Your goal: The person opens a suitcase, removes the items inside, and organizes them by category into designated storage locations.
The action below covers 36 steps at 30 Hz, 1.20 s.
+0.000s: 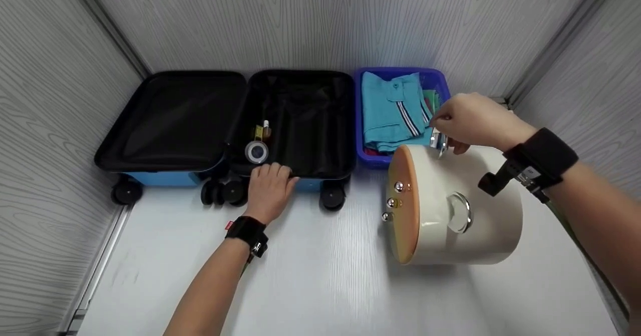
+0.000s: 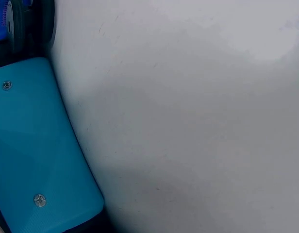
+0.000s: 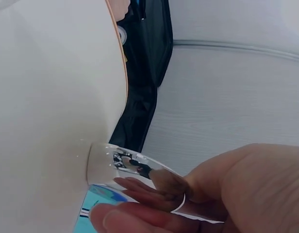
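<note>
My right hand (image 1: 470,118) grips a chrome handle (image 3: 140,170) on a large cream drum-shaped container (image 1: 475,186). The container lies on its side, its orange-rimmed end with shiny ball knobs facing left; a second chrome handle (image 1: 466,213) shows on its near side. My left hand (image 1: 270,188) rests with its fingers over the front rim of an opened suitcase (image 1: 315,171), black inside and blue outside. Inside the suitcase, close past the left fingertips, sit a round roll (image 1: 257,152) and small yellow and white items (image 1: 263,129). In the left wrist view, that hand barely shows.
Right of the suitcase stands a blue basket (image 1: 358,120) with a folded teal shirt (image 1: 393,110) and other cloth. The suitcase's other half (image 1: 185,120) lies flat at left, black wheels (image 1: 126,193) toward me. Grey wood-grain walls (image 1: 280,20) enclose the white table (image 1: 310,276).
</note>
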### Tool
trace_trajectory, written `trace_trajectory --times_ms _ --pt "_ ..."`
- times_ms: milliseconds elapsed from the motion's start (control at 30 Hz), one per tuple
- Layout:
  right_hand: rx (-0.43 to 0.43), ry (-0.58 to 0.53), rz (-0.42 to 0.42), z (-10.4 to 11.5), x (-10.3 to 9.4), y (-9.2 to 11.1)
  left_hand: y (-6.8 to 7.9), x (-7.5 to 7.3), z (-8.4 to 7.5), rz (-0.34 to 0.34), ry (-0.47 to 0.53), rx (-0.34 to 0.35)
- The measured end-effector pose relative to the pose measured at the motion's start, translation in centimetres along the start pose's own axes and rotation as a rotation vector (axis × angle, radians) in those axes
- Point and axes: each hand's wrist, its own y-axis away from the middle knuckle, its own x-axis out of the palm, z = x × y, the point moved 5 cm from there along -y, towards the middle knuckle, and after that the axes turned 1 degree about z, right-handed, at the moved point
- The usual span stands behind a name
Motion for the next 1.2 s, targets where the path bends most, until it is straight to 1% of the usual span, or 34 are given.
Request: trace_trajectory --times_ms 133,200,333,500,600,700,967,1033,1133,1200 --pt "-0.007 -0.016 -0.008 0.5 0.2 -0.3 -0.1 0.0 0.1 -0.010 -0.002 0.000" --pt "-0.015 -0.021 -0.010 0.6 0.3 -0.2 -0.1 0.2 0.1 0.000 0.001 -0.001" --pt "-0.015 -0.058 -0.004 0.2 0.7 0.1 0.1 0.2 0.3 0.014 0.002 0.001" --pt "-0.011 -0.096 -0.027 -0.2 0.8 0.3 0.3 -0.1 0.5 -0.008 0.002 0.003" --pt "-0.021 -0.077 -0.028 -0.1 0.6 0.2 0.5 -0.3 0.7 -0.012 0.008 -0.003" --pt "-0.031 -0.050 -0.009 -0.2 0.5 0.3 0.7 -0.3 0.7 -0.004 0.015 -0.004" --pt "0.008 -0.048 0.027 -1.5 0.0 0.8 0.5 -0.2 0.7 0.006 0.007 -0.008" --pt "0.011 -0.030 0.033 -1.9 0.1 0.9 0.5 -0.1 0.7 0.010 0.005 -0.008" --pt "-0.002 0.001 0.035 -2.5 0.0 1.7 0.5 -0.1 0.4 0.016 0.010 -0.003" --pt "-0.007 0.002 0.034 -3.0 -0.1 2.9 0.5 -0.1 0.2 0.020 0.013 0.000"
